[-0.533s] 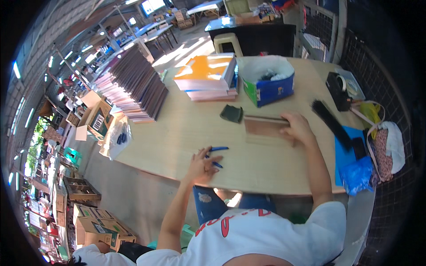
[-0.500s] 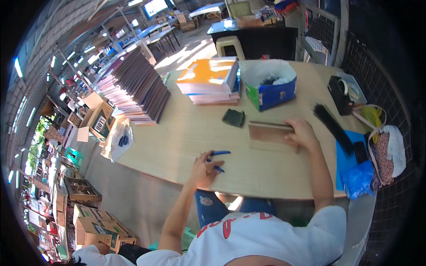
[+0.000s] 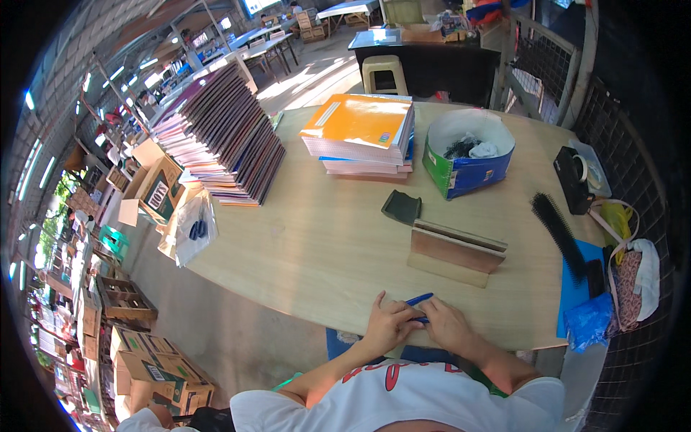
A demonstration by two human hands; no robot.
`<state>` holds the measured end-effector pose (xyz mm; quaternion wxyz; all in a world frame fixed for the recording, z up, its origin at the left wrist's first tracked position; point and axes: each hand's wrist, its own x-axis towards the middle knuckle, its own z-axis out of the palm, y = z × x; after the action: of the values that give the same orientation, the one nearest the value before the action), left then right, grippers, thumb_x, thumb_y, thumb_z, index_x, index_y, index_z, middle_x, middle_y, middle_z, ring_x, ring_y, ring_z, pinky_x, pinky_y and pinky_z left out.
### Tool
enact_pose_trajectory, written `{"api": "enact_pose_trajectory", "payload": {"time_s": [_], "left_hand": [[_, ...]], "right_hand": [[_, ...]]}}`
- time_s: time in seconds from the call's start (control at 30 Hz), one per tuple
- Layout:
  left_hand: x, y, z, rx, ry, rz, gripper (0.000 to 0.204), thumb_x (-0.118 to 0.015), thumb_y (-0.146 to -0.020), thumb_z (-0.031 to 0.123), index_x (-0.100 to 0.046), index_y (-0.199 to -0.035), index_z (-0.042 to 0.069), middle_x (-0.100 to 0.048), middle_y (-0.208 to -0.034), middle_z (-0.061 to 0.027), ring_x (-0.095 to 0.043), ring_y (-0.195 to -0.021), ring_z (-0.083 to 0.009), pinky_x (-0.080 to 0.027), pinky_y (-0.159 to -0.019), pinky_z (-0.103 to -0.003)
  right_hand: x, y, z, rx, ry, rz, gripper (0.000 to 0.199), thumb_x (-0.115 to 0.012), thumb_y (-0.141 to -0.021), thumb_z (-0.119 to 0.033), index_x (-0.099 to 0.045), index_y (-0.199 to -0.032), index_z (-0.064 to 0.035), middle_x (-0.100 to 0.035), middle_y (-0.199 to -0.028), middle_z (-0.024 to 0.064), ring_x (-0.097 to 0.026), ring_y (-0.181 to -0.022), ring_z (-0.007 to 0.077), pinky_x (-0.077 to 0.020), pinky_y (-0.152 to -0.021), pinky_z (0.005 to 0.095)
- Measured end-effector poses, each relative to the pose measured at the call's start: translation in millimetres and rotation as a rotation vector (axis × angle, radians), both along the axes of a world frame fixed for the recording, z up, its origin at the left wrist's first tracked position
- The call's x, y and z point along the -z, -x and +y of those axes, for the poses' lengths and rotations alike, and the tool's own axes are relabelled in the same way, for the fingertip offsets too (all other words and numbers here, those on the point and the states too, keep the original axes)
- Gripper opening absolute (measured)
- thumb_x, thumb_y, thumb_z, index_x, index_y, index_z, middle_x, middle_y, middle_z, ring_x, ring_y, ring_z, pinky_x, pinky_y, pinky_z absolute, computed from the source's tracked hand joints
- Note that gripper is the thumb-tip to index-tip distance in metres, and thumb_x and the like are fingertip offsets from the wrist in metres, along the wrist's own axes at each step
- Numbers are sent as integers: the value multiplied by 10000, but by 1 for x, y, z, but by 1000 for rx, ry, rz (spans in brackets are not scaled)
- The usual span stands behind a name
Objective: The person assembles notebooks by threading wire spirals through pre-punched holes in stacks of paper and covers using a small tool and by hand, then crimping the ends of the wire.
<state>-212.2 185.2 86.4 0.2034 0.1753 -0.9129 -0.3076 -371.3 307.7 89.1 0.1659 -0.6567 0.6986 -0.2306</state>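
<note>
Near the front edge of the table [image 3: 331, 237] my two hands meet. My left hand [image 3: 391, 320] is closed around a slim blue tool [image 3: 419, 299]; two blue parts of it show, and its exact kind is hidden by the fingers. My right hand [image 3: 446, 324] is curled against the same tool from the other side, its fingertips pinching there. Just beyond them stands a wooden holder [image 3: 457, 252] with upright boards and a slot along its top. A small dark green curled piece [image 3: 402, 207] lies by its far left corner.
Tall stacked notebooks [image 3: 223, 140] rise at the far left, orange-covered books [image 3: 360, 126] at the back middle. A cut-open blue-green container [image 3: 468, 162] holds scraps. Rightward lie a black brush [image 3: 558, 234], a tape dispenser [image 3: 572, 180] and a blue plastic bag [image 3: 588, 325]. Cartons [image 3: 162, 371] stand left.
My right hand has let go of the wooden holder and come back to the blue tool. My left hand has moved right with that tool, and the hands now meet.
</note>
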Motion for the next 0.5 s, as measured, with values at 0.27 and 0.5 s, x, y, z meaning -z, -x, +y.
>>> {"api": "enact_pose_trajectory", "payload": {"time_s": [0.27,0.5], "left_hand": [[28,25,29,277,-146,59,348,-771,-784,233,-586,-1051,109,-690,-938,-31,-664,-979,-242,-296,-1126,-580],[9,60,28,292,12,296,314,-752,-822,223,-579,-1063,122,-660,-1197,-64,-603,-1153,-266,-278,-1139,-577]], "right_hand": [[-16,5,49,47,17,-298,561,-629,-905,-139,-464,-1437,-75,-630,-1048,199,-637,-943,379,-522,-812,435],[-4,78,131,408,93,48,547,-611,-852,-80,-532,-1394,-66,-637,-1047,214,-615,-880,382,-496,-753,445]]}}
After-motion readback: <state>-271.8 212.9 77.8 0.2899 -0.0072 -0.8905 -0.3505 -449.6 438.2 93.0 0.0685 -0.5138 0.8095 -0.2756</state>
